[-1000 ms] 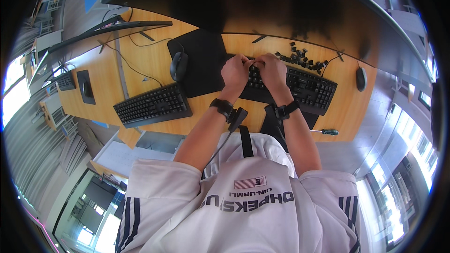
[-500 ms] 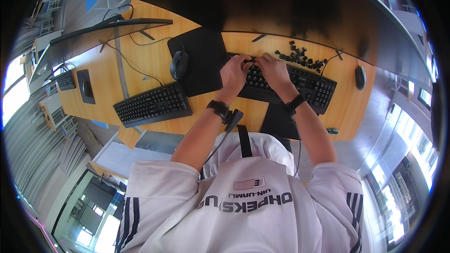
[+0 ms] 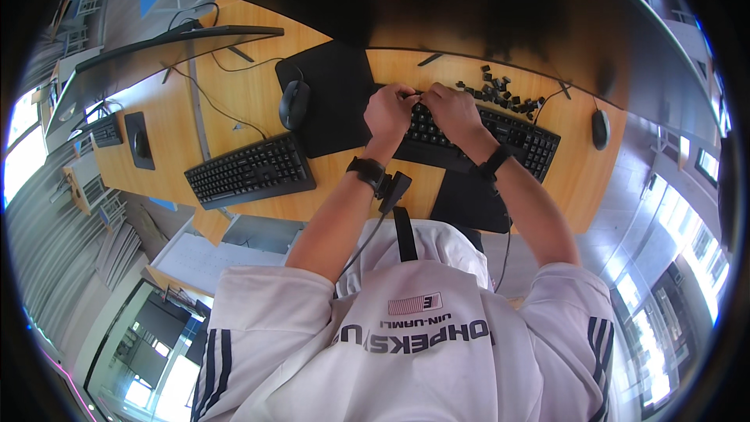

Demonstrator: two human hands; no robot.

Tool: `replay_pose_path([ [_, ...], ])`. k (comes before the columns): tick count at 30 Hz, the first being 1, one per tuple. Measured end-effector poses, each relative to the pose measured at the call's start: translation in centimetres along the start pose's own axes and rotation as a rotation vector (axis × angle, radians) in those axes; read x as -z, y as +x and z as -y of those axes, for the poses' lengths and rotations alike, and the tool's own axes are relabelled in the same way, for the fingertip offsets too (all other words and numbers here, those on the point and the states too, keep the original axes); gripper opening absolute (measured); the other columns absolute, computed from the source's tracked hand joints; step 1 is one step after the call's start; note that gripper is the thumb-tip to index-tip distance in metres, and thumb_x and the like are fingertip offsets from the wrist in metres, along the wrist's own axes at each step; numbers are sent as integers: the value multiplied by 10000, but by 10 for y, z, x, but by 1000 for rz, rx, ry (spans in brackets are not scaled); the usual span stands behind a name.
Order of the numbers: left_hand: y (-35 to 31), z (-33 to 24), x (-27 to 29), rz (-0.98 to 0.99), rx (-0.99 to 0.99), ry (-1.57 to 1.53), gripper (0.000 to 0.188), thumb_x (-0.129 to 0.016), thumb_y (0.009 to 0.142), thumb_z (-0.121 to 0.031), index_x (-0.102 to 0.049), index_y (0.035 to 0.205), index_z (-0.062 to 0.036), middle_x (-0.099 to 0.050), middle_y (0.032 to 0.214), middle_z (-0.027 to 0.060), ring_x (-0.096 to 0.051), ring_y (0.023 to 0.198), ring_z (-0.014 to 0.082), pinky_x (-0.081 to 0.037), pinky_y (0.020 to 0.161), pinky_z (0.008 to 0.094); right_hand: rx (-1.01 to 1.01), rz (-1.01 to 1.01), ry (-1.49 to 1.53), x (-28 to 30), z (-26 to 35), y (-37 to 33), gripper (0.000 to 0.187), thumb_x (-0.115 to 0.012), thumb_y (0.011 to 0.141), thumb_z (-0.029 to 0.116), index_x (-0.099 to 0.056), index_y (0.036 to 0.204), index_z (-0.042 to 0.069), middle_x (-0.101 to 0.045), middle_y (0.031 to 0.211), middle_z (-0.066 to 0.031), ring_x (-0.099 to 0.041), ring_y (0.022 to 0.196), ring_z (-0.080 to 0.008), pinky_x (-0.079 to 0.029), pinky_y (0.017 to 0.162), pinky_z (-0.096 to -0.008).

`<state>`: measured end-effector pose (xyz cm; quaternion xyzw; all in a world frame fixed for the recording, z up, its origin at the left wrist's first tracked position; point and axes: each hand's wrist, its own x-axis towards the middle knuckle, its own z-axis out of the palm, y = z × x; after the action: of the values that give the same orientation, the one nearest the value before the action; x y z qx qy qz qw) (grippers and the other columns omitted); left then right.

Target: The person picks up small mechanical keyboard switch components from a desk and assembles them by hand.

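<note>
A black keyboard (image 3: 533, 142) lies on the desk before me, with several key positions bare on its right part. My left hand (image 3: 389, 113) is over its far left corner, thumb and fingertips pinched together. Close beside it, my right hand (image 3: 453, 112) rests on the keyboard's far edge, its fingers also pinched and almost meeting the left ones. Whatever sits between the fingertips is too small to make out. Beyond the keyboard, loose black keycaps (image 3: 512, 101) are scattered in a heap. Both wrists wear black bands.
A large monitor (image 3: 437, 8) overhangs the desk's far side. To the left are a black mouse pad (image 3: 340, 109), a mouse (image 3: 294, 105) and a second keyboard (image 3: 250, 172). Another mouse (image 3: 601, 130) lies by the desk's right edge. A dark pad (image 3: 469, 203) sits near the front edge.
Both hands have stayed at the keyboard's far left corner, their fingertips shifting slightly. My right forearm has swung a little outward and now covers the small green object by the front edge.
</note>
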<state>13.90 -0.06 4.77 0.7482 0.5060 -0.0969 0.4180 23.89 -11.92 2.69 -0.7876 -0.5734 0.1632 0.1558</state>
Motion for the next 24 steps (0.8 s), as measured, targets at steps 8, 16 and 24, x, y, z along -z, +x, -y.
replay_pose_path([
  [8,3,2,-1,5,-15,92,163,-766,805,-230,-685,911,-135,-708,859,72,-685,847,269,-533,718,374,-637,-263,212,14,6,-6,75,-683,827,176,-724,833,114,-703,861,-66,-672,770,-302,-533,677,-387],
  [16,-19,15,4,-16,-133,-17,256,-727,861,-242,-627,1038,-87,-663,776,76,-656,764,272,-513,674,383,-561,-69,7,23,-33,-10,148,-700,804,222,-749,928,159,-701,952,-26,-626,999,-241,-440,883,-407],
  [24,-84,37,41,-134,-219,-218,239,-685,900,-200,-608,1076,-58,-656,741,53,-650,714,216,-498,637,341,-417,-61,125,61,-4,-5,161,-682,849,188,-742,965,95,-727,939,-64,-656,906,-197,-449,858,-376],
])
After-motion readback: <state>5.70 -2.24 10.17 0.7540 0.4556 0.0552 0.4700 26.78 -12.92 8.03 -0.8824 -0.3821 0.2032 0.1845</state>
